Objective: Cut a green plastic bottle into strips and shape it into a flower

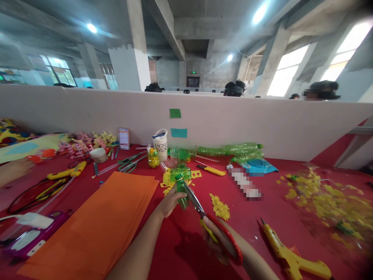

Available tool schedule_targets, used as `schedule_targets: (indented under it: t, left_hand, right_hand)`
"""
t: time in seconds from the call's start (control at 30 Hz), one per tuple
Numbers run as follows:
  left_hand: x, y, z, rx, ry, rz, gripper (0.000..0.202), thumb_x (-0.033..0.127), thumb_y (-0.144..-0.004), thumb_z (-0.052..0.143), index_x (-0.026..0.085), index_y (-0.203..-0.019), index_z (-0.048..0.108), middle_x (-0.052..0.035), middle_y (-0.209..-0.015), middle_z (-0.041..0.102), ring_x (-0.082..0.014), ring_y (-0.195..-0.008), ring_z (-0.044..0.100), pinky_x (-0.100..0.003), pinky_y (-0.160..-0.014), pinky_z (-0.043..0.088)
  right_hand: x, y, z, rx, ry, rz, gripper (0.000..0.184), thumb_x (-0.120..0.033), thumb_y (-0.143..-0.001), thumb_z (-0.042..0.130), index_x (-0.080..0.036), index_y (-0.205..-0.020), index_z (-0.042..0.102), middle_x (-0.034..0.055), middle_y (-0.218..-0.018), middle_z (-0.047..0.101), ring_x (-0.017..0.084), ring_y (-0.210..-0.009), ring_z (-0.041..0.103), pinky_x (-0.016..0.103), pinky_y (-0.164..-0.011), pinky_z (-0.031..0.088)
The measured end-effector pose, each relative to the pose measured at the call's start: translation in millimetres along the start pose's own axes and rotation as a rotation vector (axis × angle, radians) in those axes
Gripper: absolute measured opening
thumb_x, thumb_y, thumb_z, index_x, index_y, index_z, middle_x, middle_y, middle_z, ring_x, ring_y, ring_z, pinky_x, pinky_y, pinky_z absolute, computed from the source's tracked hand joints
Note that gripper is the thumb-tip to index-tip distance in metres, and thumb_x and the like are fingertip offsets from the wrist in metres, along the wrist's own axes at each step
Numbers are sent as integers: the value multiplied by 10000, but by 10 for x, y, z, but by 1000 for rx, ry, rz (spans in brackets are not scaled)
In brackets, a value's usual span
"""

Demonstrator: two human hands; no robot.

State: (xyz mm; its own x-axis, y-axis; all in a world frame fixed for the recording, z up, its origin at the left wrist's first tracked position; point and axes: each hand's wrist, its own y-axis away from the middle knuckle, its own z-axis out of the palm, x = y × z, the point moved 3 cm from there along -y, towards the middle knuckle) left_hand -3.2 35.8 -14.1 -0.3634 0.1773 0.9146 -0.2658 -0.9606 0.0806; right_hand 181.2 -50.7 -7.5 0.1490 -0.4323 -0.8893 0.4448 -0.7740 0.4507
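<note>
My left hand (169, 201) grips a cut green plastic bottle top (181, 186), its neck and cap pointing away from me. In my right hand (217, 237) are scissors (237, 249) with red and yellow handles. Their blades reach up beside the green plastic, and I cannot tell if they touch it. Just beyond lie yellow star-punched sheets (196, 174) and more cut green plastic. A heap of small yellow stars (220, 207) rests on the red table to the right of the blades.
Orange sheets (96, 225) lie at left, a yellow glue gun (279, 245) at right. A yellow utility knife (214, 171), green bottles (241, 149) and a white cup (160, 144) stand or lie farther back. Another person's hand (14, 169) is at far left.
</note>
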Motion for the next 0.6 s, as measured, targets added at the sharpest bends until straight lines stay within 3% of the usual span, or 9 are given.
schedule_targets:
  t: [0.13, 0.27, 0.43, 0.5, 0.6]
  left_hand:
    - [3, 3, -13, 16, -52, 6, 352, 202, -656, 671, 252, -1003, 635, -31, -859, 666, -226, -814, 599, -310, -685, 432]
    - [-27, -9, 2, 7, -104, 4, 302, 224, -677, 645, 218, -978, 637, -36, -885, 661, -214, -811, 584, -312, -709, 421]
    - [-10, -29, -97, 124, -195, 73, 324, 173, -632, 653, 207, -954, 645, -15, -879, 655, -212, -883, 552, -295, -797, 385]
    - [-3, -31, -121, 119, -236, 49, 305, 159, -616, 646, 205, -918, 655, -5, -817, 651, -217, -854, 551, -295, -786, 386]
    - [3, -31, -123, 117, -253, 57, 272, 142, -616, 616, 206, -877, 658, 9, -794, 646, -202, -802, 548, -293, -771, 391]
  right_hand:
    - [33, -18, 25, -52, -65, -23, 535, -654, -843, 346, -173, -694, 527, -96, -342, 342, 66, -224, 318, 181, -280, 300]
    - [4, -10, 43, -2, -29, -40, 535, -655, -837, 362, -169, -673, 512, -94, -323, 343, 66, -220, 310, 174, -286, 276]
    - [30, -10, 17, -88, -102, -19, 568, -649, -861, 307, -156, -694, 532, -90, -336, 349, 62, -245, 338, 191, -359, 355]
    - [50, -15, -20, -75, -70, -15, 572, -646, -859, 325, -150, -666, 534, -85, -331, 354, 64, -248, 357, 196, -374, 374]
    - [49, -5, -9, -161, -134, -8, 590, -641, -874, 275, -151, -674, 535, -94, -324, 331, 53, -242, 327, 204, -403, 400]
